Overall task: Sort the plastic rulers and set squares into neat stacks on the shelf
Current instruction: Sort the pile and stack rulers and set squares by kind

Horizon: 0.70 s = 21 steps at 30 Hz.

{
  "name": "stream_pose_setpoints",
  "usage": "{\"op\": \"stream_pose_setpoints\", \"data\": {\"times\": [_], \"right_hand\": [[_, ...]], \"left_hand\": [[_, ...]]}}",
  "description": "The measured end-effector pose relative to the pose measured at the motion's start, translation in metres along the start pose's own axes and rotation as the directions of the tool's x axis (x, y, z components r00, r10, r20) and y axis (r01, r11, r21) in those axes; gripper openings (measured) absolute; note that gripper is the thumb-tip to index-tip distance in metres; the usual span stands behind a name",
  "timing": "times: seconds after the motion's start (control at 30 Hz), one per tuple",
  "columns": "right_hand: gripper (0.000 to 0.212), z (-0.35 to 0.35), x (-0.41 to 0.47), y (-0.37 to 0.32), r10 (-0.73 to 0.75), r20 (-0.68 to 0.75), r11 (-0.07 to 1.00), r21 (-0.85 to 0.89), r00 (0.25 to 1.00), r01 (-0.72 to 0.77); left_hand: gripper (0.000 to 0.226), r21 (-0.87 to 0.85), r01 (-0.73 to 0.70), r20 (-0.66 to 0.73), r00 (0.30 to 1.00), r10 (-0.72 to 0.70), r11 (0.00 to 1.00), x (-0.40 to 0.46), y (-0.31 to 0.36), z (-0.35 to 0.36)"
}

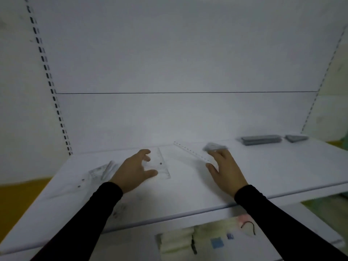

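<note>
The clear set square lies just beyond the spread left grip, its long axis toward the shelf back edge.

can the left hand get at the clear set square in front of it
Probably yes: the left hand hovers open right at the set square, which lies flat on the shelf with nothing on top or between them.

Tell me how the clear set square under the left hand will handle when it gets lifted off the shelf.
The clear set square looks thin and lies flat on the smooth white shelf, so it probably slides rather than lifts; catching an edge may help. It is likely light and fairly stiff. The left hand is spread above it.
</note>
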State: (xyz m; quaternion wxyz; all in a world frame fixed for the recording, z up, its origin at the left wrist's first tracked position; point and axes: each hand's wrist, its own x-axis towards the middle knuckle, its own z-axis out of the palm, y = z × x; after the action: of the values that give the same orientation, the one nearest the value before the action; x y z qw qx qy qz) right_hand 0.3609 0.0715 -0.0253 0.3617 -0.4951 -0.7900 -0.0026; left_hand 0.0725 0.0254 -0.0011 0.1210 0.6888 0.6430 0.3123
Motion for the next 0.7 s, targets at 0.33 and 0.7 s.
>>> {"op": "stream_pose_setpoints", "data": {"times": [0.33, 0.7], "right_hand": [[0.039, -0.085, -0.032, 0.149, 0.081, 0.007, 0.997, -0.002, 0.997, -0.081], [0.04, -0.113, -0.019, 0.241, 0.061, 0.08, 0.998, 0.03, 0.995, -0.063]], "left_hand": [[0.064, -0.014, 0.015, 0.013, 1.0, -0.015, 1.0, 0.035, 0.121, 0.116], [0.07, 0.085, 0.101, 0.012, 0.995, -0.103, 0.991, 0.091, 0.181, 0.174]]}}
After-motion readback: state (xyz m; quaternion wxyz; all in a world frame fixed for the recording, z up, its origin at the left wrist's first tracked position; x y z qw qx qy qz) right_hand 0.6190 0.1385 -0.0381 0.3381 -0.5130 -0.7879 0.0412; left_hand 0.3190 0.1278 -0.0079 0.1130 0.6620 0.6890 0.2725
